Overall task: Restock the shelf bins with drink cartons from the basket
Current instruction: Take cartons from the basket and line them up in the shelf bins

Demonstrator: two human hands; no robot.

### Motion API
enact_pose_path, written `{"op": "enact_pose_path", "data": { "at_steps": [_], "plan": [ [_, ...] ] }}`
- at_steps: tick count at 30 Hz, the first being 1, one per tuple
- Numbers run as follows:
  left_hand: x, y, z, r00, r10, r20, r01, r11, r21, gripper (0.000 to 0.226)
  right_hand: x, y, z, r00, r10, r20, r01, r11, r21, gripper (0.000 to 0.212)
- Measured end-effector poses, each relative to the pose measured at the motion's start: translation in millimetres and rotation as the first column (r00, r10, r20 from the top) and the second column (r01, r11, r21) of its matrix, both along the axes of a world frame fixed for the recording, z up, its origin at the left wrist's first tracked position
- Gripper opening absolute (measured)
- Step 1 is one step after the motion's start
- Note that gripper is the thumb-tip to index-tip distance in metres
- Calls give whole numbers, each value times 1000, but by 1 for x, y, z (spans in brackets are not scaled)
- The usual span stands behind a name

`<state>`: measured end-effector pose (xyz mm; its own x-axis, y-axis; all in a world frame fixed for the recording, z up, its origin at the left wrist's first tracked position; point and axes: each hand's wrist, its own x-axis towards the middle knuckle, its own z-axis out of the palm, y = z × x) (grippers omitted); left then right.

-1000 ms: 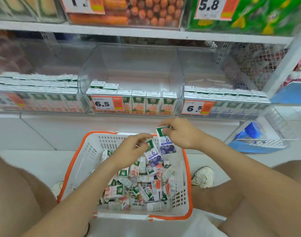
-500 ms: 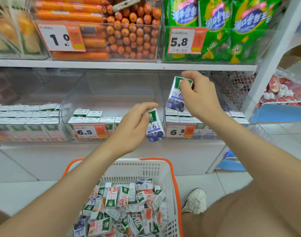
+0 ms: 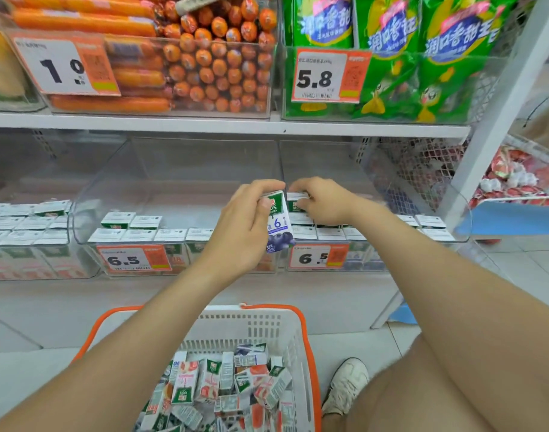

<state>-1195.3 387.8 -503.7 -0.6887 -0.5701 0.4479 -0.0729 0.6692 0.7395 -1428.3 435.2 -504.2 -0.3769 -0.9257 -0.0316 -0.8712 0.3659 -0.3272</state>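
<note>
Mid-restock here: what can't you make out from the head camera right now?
All head view.
- Green-topped carton: mostly covered by the right hand pinching it; flavour hidden.
- Right bin, front row: behind its price tag and the left hand's blueberry carton.
- Basket: near end cut off by the bottom edge.

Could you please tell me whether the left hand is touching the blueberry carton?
Touching. The head view shows the left hand holding the blueberry carton, fingers curled over its top.
</note>
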Motion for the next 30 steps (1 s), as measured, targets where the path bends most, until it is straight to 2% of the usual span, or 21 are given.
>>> {"op": "enact_pose_path", "data": {
  "at_steps": [4,7,8,10,12,13,15,17,19,21,22,24,26,27,30],
  "plan": [
    [4,-5,-8,1000,5,-3,-5,998,58,30,4,2,0,991,-21,135,10,997,82,40],
    [6,-4,-5,999,8,-39,-2,989,149,30,8,9,4,990,-37,135,25,996,83,43],
    [6,-4,-3,998,11,-54,-2,985,174,30,9,13,8,991,-46,124,44,999,21,41],
    [4,-5,0,995,6,-95,16,973,229,29,16,23,19,985,-67,158,98,975,-199,36],
    [-1,-3,6,992,3,-127,27,972,235,29,28,38,34,933,21,359,128,913,-388,33],
    [-3,-1,10,989,-3,-146,36,973,229,28,38,48,42,879,98,467,126,897,-424,34],
    [-11,4,17,982,-18,-189,64,969,239,25,56,65,51,823,220,524,48,892,-449,30],
    [-20,7,19,976,-12,-217,70,962,264,23,62,73,53,845,246,475,2,886,-463,23],
    [-27,7,17,975,20,-220,39,964,262,23,53,76,52,857,204,474,54,878,-476,25],
    [-30,6,9,990,58,-132,-40,990,132,26,36,79,50,875,118,470,156,850,-504,33],
    [-28,6,3,996,73,-57,-71,997,32,28,26,81,48,907,58,418,186,834,-519,38],
    [-24,6,-12,992,77,104,-64,990,-123,34,10,84,43,973,-75,218,179,840,-511,40],
    [-18,10,-26,967,84,241,-30,975,-221,48,-3,81,32,988,-150,28,147,889,-434,38],
    [-16,12,-33,955,102,278,-23,962,-272,55,-9,76,25,988,-151,-22,132,916,-378,37],
    [-10,15,-47,947,149,286,-36,930,-365,69,-21,57,5,993,-98,-70,82,976,-201,35]
  ]
}}
